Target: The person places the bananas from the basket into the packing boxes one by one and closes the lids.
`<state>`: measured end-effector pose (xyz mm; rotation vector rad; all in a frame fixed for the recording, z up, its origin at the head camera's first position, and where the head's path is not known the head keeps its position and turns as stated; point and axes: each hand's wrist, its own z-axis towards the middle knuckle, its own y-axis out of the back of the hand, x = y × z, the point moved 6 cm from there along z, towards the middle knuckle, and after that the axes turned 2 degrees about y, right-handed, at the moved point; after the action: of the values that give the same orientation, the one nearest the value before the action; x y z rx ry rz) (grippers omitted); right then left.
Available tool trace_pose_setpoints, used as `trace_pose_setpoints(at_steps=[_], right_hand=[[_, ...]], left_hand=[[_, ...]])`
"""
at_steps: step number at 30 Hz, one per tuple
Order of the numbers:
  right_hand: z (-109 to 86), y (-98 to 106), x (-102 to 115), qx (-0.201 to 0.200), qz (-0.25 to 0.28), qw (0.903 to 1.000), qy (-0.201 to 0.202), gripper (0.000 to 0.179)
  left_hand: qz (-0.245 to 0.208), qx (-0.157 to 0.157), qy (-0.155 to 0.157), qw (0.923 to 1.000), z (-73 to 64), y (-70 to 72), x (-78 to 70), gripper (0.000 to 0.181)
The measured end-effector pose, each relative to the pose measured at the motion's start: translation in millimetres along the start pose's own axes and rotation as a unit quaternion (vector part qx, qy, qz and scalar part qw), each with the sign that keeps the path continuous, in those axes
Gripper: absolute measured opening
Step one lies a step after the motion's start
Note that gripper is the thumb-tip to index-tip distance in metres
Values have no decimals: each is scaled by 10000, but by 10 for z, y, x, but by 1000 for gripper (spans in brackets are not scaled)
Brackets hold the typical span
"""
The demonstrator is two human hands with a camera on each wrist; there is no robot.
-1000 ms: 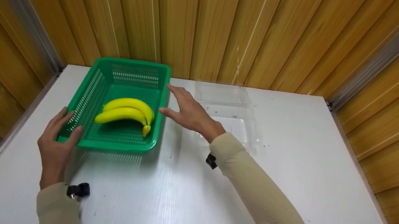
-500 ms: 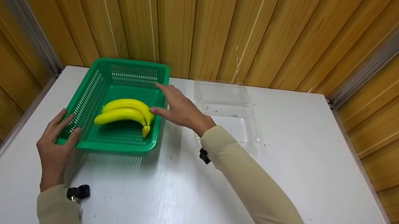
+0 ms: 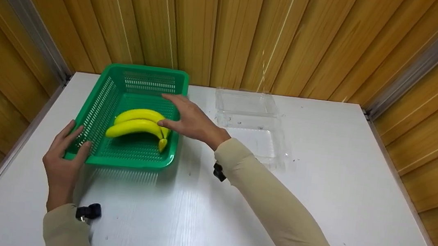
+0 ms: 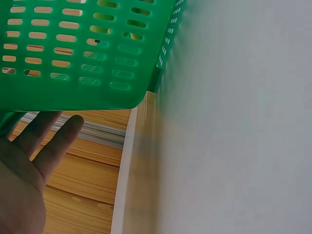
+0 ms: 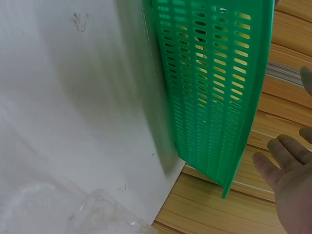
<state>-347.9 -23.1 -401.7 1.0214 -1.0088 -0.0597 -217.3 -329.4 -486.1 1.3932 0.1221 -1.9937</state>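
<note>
A green plastic basket (image 3: 132,164) with slotted walls stands at the back left of the white table. Inside lies a bunch of yellow bananas (image 3: 136,127), its stem end toward the front right. My left hand (image 3: 64,157) rests at the basket's near left corner, fingers and thumb spread about the rim. In the left wrist view, two fairly straight fingers (image 4: 56,148) reach up to the rim. Over the basket's right side hovers my right hand (image 3: 194,121), fingers extended, its thumb over the bananas near the stem. The right wrist view shows this hand (image 5: 292,180) above the rim, holding nothing.
A clear plastic clamshell box (image 3: 254,141) lies opened out right of the basket, its lid toward the back wall. Small specks dot the white table (image 3: 319,184). Wood-patterned panels (image 3: 233,34) enclose the table at the back and sides.
My right hand has moved left, from beside the basket's right rim to over its inside and the bananas. My left hand, the basket and the bananas have stayed in place.
</note>
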Motion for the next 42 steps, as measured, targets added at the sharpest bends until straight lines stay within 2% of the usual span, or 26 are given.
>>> trace_pose_setpoints(at_steps=[6, 11, 15, 21, 30, 35, 42], right_hand=[[37, -59, 16, -81, 494, 9984, 264, 76], [89, -94, -2, -175, 785, 9963, 291, 76], [142, -134, -10, -152, 826, 9961, 267, 76], [219, -186, 16, -47, 759, 9970, 146, 78], [291, -281, -21, 158, 576, 9979, -263, 79], [340, -322, -6, 258, 363, 9985, -310, 77], [396, -427, -3, 428, -36, 9980, -468, 73]], left_hand=[[-26, 19, -21, 10000, -4, 1, 27, 46], [19, -12, 5, 10000, 3, -5, 27, 47], [-18, -26, 18, 10000, 1, 5, 28, 46], [-40, -30, -7, 10000, 11, 12, 21, 45], [-151, 0, -33, 9999, 9, 9, 17, 46], [-173, 20, -84, 9998, 24, 14, -6, 45], [-154, 51, 79, 9998, 3, 5, 7, 46]])
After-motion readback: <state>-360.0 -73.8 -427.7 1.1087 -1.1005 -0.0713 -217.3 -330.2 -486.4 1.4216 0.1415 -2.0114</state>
